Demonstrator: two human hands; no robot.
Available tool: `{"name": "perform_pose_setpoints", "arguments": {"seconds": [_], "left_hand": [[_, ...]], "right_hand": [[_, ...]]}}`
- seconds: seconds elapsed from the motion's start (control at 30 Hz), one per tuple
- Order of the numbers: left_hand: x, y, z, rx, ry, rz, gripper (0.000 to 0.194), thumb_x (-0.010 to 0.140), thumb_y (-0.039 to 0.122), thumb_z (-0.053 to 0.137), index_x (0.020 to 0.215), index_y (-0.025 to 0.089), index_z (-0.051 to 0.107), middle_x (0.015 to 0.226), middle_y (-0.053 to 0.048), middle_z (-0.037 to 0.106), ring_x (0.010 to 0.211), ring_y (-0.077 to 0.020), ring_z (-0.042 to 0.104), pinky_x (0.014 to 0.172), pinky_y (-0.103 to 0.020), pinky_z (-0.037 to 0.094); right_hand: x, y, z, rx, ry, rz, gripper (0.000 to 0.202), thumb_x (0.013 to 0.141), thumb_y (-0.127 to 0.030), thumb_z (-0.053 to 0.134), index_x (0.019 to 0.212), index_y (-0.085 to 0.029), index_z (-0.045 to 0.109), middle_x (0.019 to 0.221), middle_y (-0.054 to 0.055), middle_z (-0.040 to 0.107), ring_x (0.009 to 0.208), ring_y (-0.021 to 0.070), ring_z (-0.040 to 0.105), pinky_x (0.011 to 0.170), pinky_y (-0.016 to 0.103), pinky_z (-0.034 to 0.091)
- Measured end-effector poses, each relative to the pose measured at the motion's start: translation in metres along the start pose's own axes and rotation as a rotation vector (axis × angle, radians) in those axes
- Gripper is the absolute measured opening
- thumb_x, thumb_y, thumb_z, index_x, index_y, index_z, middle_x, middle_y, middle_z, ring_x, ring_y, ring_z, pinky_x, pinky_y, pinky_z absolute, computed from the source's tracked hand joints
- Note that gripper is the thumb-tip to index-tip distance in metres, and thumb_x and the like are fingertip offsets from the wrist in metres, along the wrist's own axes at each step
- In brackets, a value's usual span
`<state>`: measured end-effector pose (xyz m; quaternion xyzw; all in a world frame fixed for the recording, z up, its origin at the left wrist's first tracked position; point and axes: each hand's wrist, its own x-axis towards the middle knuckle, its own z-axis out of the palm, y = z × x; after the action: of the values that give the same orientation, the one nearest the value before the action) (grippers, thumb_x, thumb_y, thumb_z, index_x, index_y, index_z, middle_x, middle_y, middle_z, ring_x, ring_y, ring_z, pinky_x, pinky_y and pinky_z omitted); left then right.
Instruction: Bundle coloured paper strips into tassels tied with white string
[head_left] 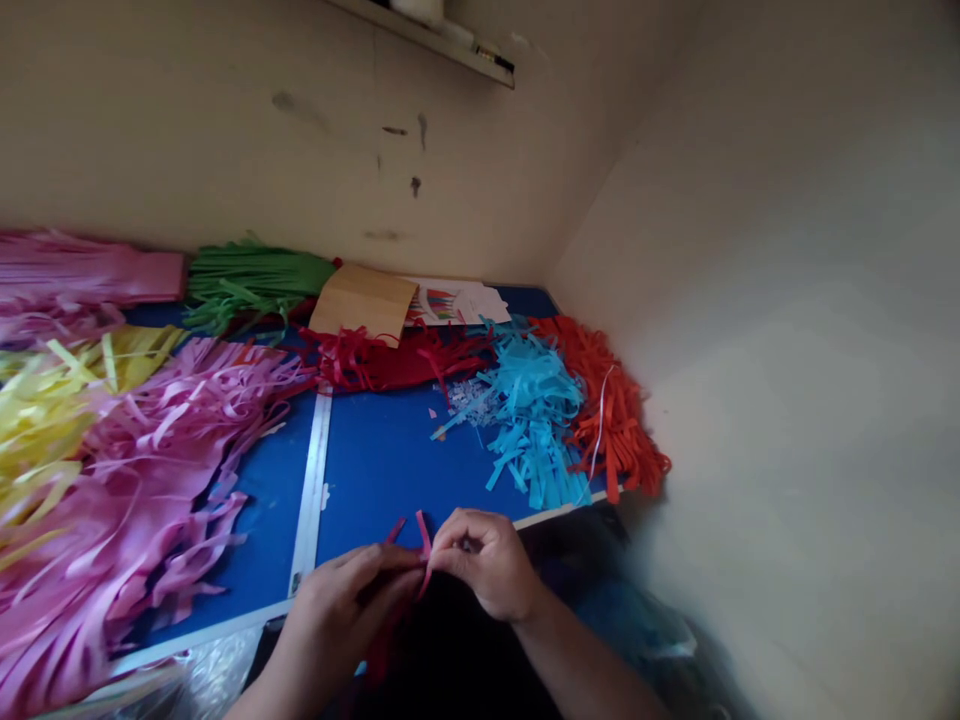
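Note:
Just past the near edge of the blue table [397, 450], my two hands meet over my dark clothing. My left hand [349, 605] is closed, its thumb and fingers pinching a dark pink strip [424, 535]. Against it, my right hand [484, 562] pinches the same strip between thumb and forefinger, with the other fingers curled. One strip end sticks up between the hands, and another shows behind my left fingers. More red-pink material hangs below my left hand, partly hidden by it.
Pink [172, 430], yellow [45, 410] and green [255, 275] fringes lie left. Red fringe [405, 360], brown paper [364, 298] and a printed card [457, 303] lie behind; light blue [532, 400] and orange fringes [615, 410] lie right. Walls bound the back and right.

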<state>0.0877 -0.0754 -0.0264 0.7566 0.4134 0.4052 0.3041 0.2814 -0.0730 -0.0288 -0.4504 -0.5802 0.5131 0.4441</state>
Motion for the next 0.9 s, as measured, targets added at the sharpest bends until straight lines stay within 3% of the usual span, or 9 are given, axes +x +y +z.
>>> {"name": "perform_pose_setpoints", "arguments": {"seconds": [0.13,0.33,0.9], "left_hand": [[0.002,0.006,0.001,0.078,0.118,0.095,0.01,0.088,0.029,0.063,0.092,0.025,0.071,0.086,0.001,0.078,0.079,-0.0122,0.074,0.072,-0.016,0.058],[0.003,0.012,0.007,0.124,0.199,0.279,0.012,0.09,0.02,0.059,0.089,0.022,0.071,0.081,-0.001,0.075,0.075,-0.012,0.073,0.072,-0.017,0.06],[0.006,0.019,0.013,0.154,0.197,0.278,0.011,0.091,0.02,0.058,0.091,0.021,0.068,0.079,0.001,0.075,0.07,-0.0082,0.072,0.069,-0.011,0.056]], "right_hand": [[-0.005,-0.009,-0.003,-0.09,0.053,-0.085,0.02,0.083,-0.037,0.075,0.073,-0.021,0.073,0.074,0.003,0.072,0.071,0.0155,0.064,0.072,0.027,0.048],[-0.01,-0.019,-0.004,-0.141,0.098,-0.135,0.019,0.084,-0.036,0.074,0.073,-0.022,0.073,0.074,0.003,0.072,0.072,0.0162,0.064,0.075,0.029,0.049],[-0.013,-0.015,-0.01,-0.192,0.107,-0.191,0.01,0.085,-0.025,0.074,0.075,-0.022,0.072,0.077,0.002,0.074,0.076,0.0157,0.066,0.079,0.029,0.049]]}}
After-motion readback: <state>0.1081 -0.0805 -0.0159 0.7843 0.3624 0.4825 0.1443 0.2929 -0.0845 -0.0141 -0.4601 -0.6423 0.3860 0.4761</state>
